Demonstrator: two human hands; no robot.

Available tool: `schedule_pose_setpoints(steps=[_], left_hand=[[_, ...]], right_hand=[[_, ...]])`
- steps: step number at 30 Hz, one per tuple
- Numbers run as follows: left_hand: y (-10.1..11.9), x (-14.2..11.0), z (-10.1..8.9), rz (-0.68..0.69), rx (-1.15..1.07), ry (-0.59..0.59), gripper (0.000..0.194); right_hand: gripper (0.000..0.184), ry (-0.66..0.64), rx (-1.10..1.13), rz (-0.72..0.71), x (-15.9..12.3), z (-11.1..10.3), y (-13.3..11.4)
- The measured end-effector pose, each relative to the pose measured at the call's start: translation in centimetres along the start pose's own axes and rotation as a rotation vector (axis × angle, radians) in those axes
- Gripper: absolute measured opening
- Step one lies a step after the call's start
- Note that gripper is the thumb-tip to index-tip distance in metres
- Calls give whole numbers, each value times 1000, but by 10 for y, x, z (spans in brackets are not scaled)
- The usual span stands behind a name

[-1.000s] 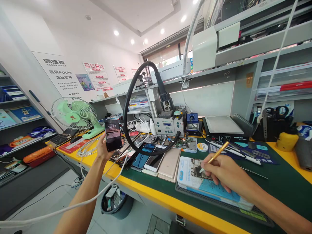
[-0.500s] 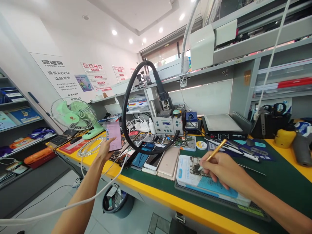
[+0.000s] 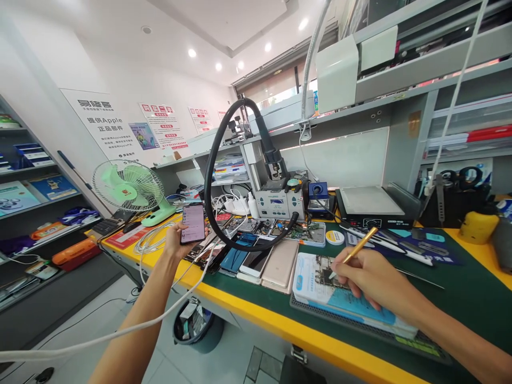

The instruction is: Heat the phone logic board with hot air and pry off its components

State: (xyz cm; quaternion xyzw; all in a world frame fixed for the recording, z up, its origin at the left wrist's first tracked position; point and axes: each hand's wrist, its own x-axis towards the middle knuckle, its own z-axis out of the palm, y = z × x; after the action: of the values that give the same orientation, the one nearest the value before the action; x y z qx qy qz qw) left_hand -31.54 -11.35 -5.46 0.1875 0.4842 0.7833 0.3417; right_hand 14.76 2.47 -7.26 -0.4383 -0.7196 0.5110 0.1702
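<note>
My left hand point(image 3: 175, 242) is wrapped round a smartphone point(image 3: 192, 223), whose lit screen shows a pale list and faces me. In my right hand point(image 3: 362, 272) is a slim gold-coloured pen-like tool point(image 3: 362, 244) with a pale tip, pinched like a pencil. That tip is at a dark circuit board point(image 3: 326, 269), partly covered by my fingers. Beneath the board lies a flat white and blue box point(image 3: 306, 277), resting on a dark mesh tray point(image 3: 304, 305). My right hand's lower fingers rest on or just over the box.
Several phones, among them a gold one point(image 3: 281, 265), lie left of the box. A grey rework station point(image 3: 279, 202) with a thick black hose point(image 3: 208, 186) stands behind. A white cable point(image 3: 140, 330) crosses in front. A green fan point(image 3: 128, 186) is at the left, a bin point(image 3: 200, 333) below.
The phone's screen went from a lock screen showing the time to a list, with my left thumb over it half a second ago and now back near the edge. My right hand barely moved.
</note>
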Motion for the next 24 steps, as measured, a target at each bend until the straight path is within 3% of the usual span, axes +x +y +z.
schedule_pose_setpoints(steps=[2,7,15,24], left_hand=[[1,-3,0,-26,-26,-14,40],[-5,-14,0,-23,-77,-40,64],[-13,-15,-2,-32,-55,15,48],[-8,-20,-8,-31,-39,-8,69]], right_hand=[[13,0,2,0,0,0,0],[13,-9,0,1,-1,-1,1],[18,3,17,-13,4,1,8],[24,-5,-14,-36,7,-1,15]])
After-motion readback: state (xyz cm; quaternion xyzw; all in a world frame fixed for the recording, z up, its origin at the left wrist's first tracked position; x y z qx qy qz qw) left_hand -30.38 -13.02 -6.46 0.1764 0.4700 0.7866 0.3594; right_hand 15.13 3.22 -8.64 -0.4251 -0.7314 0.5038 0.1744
